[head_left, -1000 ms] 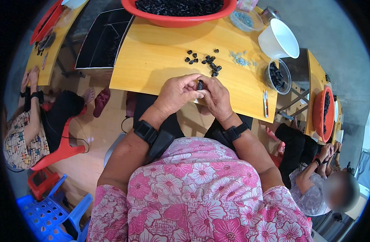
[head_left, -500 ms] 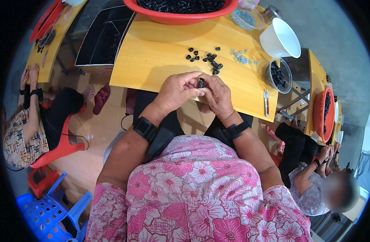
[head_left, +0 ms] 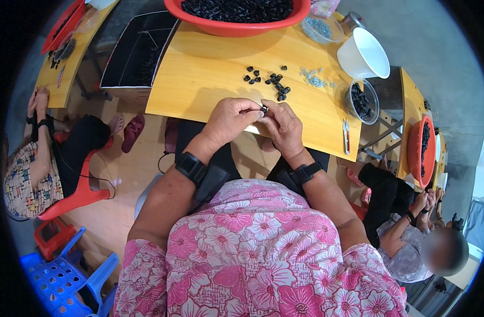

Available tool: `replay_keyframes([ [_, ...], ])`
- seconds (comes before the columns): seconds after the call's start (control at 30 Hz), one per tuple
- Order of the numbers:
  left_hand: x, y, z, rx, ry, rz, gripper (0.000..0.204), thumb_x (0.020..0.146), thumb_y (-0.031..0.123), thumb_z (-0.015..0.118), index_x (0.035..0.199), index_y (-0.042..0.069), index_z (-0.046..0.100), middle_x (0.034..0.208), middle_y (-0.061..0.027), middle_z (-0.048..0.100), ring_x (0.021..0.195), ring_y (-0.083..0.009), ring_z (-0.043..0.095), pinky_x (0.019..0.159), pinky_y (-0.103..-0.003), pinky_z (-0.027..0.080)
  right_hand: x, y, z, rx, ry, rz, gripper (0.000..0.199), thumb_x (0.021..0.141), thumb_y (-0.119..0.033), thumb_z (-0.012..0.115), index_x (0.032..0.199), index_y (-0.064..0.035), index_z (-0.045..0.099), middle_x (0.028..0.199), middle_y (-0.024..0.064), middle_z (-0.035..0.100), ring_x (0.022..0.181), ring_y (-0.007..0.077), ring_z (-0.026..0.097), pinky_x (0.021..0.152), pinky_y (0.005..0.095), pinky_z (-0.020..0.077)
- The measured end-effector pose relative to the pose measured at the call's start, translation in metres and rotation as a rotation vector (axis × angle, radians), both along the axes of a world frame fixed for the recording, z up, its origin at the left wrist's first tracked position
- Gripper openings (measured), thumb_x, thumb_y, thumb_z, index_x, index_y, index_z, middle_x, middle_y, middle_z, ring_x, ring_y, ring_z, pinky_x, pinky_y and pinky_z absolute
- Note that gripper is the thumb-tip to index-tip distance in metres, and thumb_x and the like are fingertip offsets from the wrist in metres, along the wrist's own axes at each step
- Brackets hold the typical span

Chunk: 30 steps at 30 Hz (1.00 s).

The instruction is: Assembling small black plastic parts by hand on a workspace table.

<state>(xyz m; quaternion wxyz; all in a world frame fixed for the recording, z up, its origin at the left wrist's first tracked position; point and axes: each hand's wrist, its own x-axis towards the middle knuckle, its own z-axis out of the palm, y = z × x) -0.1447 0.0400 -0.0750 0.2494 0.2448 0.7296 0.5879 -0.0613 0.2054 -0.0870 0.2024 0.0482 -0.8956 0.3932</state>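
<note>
Both my hands meet just over the table's front edge, fingers pinched together. Between their fingertips is a small black plastic part [head_left: 264, 109] with a pale spot at its top. My left hand [head_left: 232, 119] grips it from the left with thumb and forefinger. From the other side my right hand [head_left: 285, 126] closes its thumb and fingers on the same part. Beyond them, several similar black parts [head_left: 276, 79] lie loose on the yellow table [head_left: 199, 68]. Small clear pieces [head_left: 313, 78] are scattered to their right.
A red basin [head_left: 236, 29] full of black parts stands at the far edge. On the right are a white bowl [head_left: 363, 53], a clear tub of black pieces [head_left: 361, 100], a tub of clear pieces [head_left: 322, 30] and a small knife-like tool [head_left: 346, 138]. Co-workers sit at tables on both sides.
The black part has tilted between my fingertips, and my left fingers have straightened a little toward it. The whole view has shifted slightly.
</note>
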Motion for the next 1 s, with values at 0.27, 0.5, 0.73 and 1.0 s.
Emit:
replay_keyframes([
  [0.27, -0.0016, 0.0007, 0.0005, -0.053, 0.022, -0.01, 0.017, 0.088, 0.013, 0.065, 0.091, -0.004, 0.068, 0.074, -0.0005, 0.064, 0.07, -0.0053, 0.055, 0.065, -0.023, 0.047, -0.001, -0.0021, 0.0059, 0.039, -0.003, 0.02, 0.036, 0.084, -0.009, 0.07, 0.118, -0.0065, 0.059, 0.084, 0.012, 0.056, 0.073, 0.0291, 0.06, 0.064, 0.0365, 0.0491],
  [0.5, 0.0064, 0.0032, 0.0013, 0.12, -0.022, -0.001, 0.042, 0.084, 0.011, 0.073, 0.121, -0.002, 0.06, 0.086, 0.0015, 0.059, 0.075, -0.0042, 0.054, 0.071, -0.019, 0.048, -0.0043, 0.0033, -0.0007, -0.025, 0.0, 0.053, 0.033, 0.089, -0.014, 0.064, 0.12, -0.0067, 0.055, 0.089, 0.0155, 0.056, 0.079, 0.0325, 0.058, 0.07, 0.0384, 0.0484],
  [0.73, 0.0056, 0.0037, 0.0037, 0.061, -0.017, -0.052, 0.054, 0.082, 0.012, 0.077, 0.131, 0.0, 0.057, 0.085, 0.0032, 0.054, 0.073, -0.0028, 0.051, 0.068, -0.017, 0.046, -0.0047, 0.0057, 0.0005, -0.019, -0.026, 0.1, 0.035, 0.089, -0.012, 0.064, 0.122, -0.0057, 0.055, 0.089, 0.0158, 0.056, 0.078, 0.0332, 0.059, 0.069, 0.0387, 0.0487],
  [1.0, 0.0051, 0.0041, 0.0025, 0.082, -0.07, -0.049, 0.048, 0.083, 0.01, 0.076, 0.127, 0.002, 0.06, 0.084, 0.0038, 0.054, 0.073, -0.0024, 0.051, 0.068, -0.017, 0.046, -0.0052, 0.0067, 0.0029, -0.024, -0.028, 0.131, 0.033, 0.089, -0.009, 0.062, 0.121, -0.005, 0.055, 0.09, 0.0159, 0.057, 0.08, 0.0337, 0.06, 0.07, 0.0384, 0.0498],
])
